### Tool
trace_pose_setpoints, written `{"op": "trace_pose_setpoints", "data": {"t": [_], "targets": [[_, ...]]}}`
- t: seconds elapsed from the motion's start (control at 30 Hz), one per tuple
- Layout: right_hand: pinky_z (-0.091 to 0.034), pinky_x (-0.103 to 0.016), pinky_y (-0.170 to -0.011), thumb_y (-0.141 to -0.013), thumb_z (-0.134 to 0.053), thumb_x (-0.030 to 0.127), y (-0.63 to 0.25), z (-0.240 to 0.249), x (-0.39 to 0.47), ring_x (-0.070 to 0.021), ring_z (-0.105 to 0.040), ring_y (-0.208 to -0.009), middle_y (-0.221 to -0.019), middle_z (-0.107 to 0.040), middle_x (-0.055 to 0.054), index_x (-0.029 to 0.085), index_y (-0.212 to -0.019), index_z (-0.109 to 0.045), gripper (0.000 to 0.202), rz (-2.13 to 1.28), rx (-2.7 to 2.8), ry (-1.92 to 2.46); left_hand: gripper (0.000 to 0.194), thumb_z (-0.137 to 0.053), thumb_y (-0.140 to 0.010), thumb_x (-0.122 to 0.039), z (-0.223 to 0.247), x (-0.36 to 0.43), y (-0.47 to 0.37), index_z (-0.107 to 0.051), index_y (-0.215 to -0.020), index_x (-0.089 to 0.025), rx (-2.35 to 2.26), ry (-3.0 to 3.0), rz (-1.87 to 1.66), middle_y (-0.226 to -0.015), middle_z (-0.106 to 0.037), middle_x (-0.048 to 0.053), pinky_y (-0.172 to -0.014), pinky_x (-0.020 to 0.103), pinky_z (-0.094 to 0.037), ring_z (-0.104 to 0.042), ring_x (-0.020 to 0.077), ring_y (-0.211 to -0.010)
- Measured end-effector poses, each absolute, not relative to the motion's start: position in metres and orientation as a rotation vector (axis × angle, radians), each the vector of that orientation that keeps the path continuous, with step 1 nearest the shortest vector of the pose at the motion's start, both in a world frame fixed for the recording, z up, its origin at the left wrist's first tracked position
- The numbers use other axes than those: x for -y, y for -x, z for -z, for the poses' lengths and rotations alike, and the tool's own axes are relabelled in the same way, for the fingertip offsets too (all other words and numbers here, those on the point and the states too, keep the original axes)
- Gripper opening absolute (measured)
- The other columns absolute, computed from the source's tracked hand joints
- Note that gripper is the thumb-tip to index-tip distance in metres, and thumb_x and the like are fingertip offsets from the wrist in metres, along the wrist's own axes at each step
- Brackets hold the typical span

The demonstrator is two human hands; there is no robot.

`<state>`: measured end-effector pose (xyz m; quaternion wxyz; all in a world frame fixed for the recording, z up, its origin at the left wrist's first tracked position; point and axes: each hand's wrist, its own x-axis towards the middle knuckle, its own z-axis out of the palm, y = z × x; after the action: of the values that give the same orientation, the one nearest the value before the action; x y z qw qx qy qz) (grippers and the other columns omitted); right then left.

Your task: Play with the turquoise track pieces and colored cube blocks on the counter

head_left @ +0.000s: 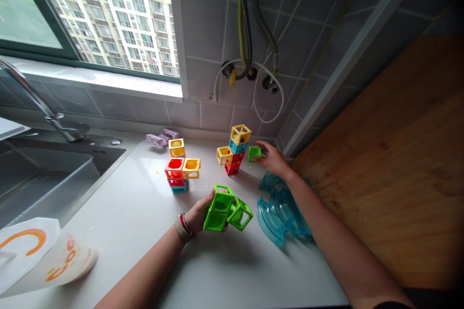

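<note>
My left hand [198, 212] is closed around a joined cluster of green cube blocks [219, 208], held above the counter. One cube of the cluster juts out to the right at a tilt. My right hand [272, 158] grips a single green cube block [254, 154] by its right side. Just left of it stands a stack of cube blocks [235, 161], red at the bottom, then blue and yellow, with a yellow cube sticking out at its left. Farther left is a second stack [176, 174] of blue, red and yellow cubes.
Curved clear-blue track pieces [277, 212] lie under my right forearm. Purple pieces [162, 137] rest by the wall. A sink [68, 174] with a faucet [58, 118] is at left, and a white plastic tub [47, 256] stands at the near left. A wooden panel [391, 164] borders the right.
</note>
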<state>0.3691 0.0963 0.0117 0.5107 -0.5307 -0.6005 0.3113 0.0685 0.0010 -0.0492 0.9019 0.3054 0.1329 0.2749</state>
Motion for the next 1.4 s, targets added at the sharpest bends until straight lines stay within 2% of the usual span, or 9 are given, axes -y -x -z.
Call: {"op": "trace_pose_setpoints", "data": {"t": [0.23,0.37,0.57,0.8,0.97,1.2,1.4], "targets": [[-0.057,-0.044,-0.1,-0.058,-0.094,0.028,-0.374,-0.023,-0.118,-0.0282,-0.07,-0.113,-0.125,-0.072,-0.011,0.021,-0.12,-0.07,0.067,-1.042,1.59,1.124,0.055,-0.069,-0.086,-0.063,0.051,-0.002,-0.067,-0.07,-0.117,-0.018,-0.297,-0.59,-0.548,-0.112,-0.071,0.014,-0.061,0.034,-0.06,-0.071,0.027,-0.088],[-0.056,-0.045,-0.103,-0.062,-0.094,0.034,-0.37,-0.019,-0.124,-0.0292,-0.068,-0.119,-0.13,-0.07,-0.011,0.022,-0.124,-0.068,0.067,-1.1,1.616,1.078,0.055,-0.069,-0.086,-0.063,0.05,-0.002,-0.067,-0.071,-0.117,-0.018,-0.316,-0.589,-0.554,-0.112,-0.071,0.013,-0.062,0.034,-0.059,-0.071,0.0259,-0.086],[-0.054,-0.045,-0.105,-0.065,-0.092,0.035,-0.37,-0.016,-0.128,-0.0294,-0.066,-0.123,-0.131,-0.07,-0.011,0.023,-0.128,-0.067,0.068,-1.109,1.653,1.045,0.058,-0.07,-0.084,-0.065,0.047,-0.002,-0.068,-0.073,-0.113,-0.015,-0.347,-0.598,-0.533,-0.111,-0.071,0.014,-0.063,0.034,-0.059,-0.071,0.0261,-0.087],[-0.059,-0.04,-0.095,-0.067,-0.089,0.032,-0.366,-0.009,-0.127,-0.0281,-0.068,-0.117,-0.129,-0.07,-0.011,0.023,-0.133,-0.064,0.071,-1.063,1.694,1.074,0.058,-0.072,-0.083,-0.065,0.047,-0.003,-0.069,-0.071,-0.116,-0.017,-0.411,-0.594,-0.561,-0.108,-0.072,0.013,-0.061,0.035,-0.059,-0.071,0.0261,-0.083],[-0.061,-0.037,-0.085,-0.064,-0.089,0.031,-0.36,-0.012,-0.129,-0.0284,-0.068,-0.111,-0.125,-0.071,-0.012,0.021,-0.132,-0.065,0.073,-1.006,1.766,1.113,0.059,-0.073,-0.081,-0.066,0.045,-0.002,-0.071,-0.073,-0.113,-0.017,-0.42,-0.615,-0.572,-0.107,-0.072,0.013,-0.061,0.035,-0.059,-0.071,0.0258,-0.083],[-0.052,-0.039,-0.098,-0.058,-0.091,0.026,-0.36,-0.027,-0.144,-0.0289,-0.065,-0.11,-0.115,-0.072,-0.008,0.02,-0.113,-0.077,0.057,-0.908,1.963,1.12,0.058,-0.075,-0.079,-0.066,0.041,-0.002,-0.072,-0.073,-0.111,-0.017,-0.425,-0.628,-0.578,-0.103,-0.074,0.013,-0.06,0.034,-0.059,-0.071,0.0251,-0.08],[-0.055,-0.034,-0.082,-0.063,-0.089,0.03,-0.363,-0.029,-0.153,-0.0245,-0.069,-0.09,-0.1,-0.076,-0.005,0.016,-0.114,-0.075,0.055,-1.012,2.067,1.116,0.056,-0.075,-0.08,-0.064,0.043,-0.002,-0.072,-0.072,-0.112,-0.018,-0.425,-0.62,-0.579,-0.103,-0.073,0.012,-0.059,0.035,-0.059,-0.072,0.026,-0.079]]}}
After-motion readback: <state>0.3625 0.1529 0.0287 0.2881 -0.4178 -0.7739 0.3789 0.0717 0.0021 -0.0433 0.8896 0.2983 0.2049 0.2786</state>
